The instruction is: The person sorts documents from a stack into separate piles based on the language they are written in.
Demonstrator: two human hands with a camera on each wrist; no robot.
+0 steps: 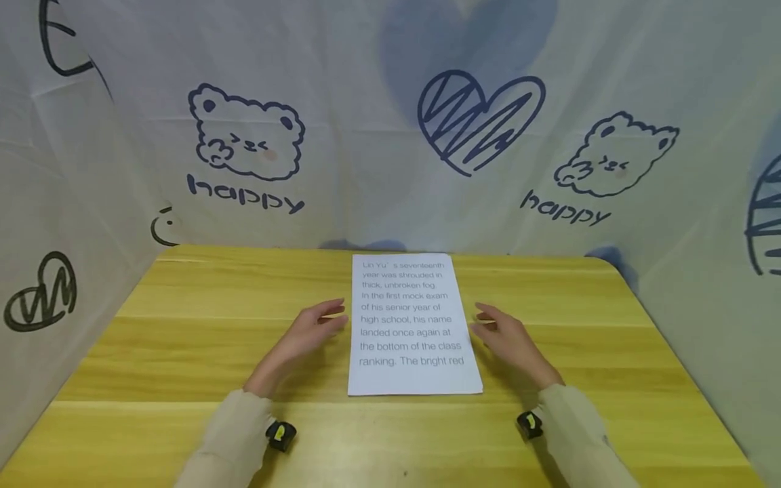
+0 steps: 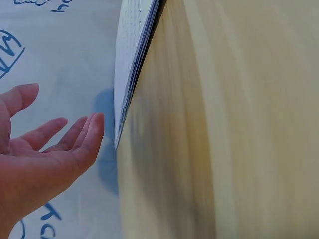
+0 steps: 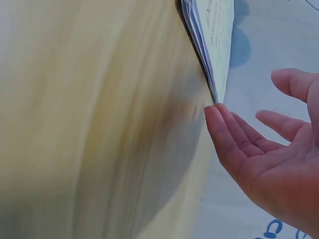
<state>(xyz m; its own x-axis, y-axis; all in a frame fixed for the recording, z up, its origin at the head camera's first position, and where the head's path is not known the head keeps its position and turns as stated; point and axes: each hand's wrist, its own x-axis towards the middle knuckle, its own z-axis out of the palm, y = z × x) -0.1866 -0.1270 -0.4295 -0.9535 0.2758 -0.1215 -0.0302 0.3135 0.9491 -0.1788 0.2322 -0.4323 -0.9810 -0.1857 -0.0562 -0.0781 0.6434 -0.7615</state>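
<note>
A stack of printed paper sheets point(image 1: 409, 376) lies on the wooden table, its top page covered in large English text. Seen edge-on in the left wrist view, the stack point(image 2: 130, 64) shows several layered sheets. Just off its left edge is my left hand point(image 1: 308, 332), fingers loosely bent and holding nothing. On the other side my right hand point(image 1: 506, 339) is held near the right edge, also with nothing in it. The right fingertips point(image 3: 212, 112) overlap the stack's corner in the right wrist view. Both palms face inward toward the paper.
The yellow wood-grain table point(image 1: 183, 352) reaches back to a white cloth backdrop point(image 1: 360, 169) printed with bears, hearts and the word "happy". The cloth also hangs along both sides. Each sleeved wrist wears a small black device point(image 1: 281, 435).
</note>
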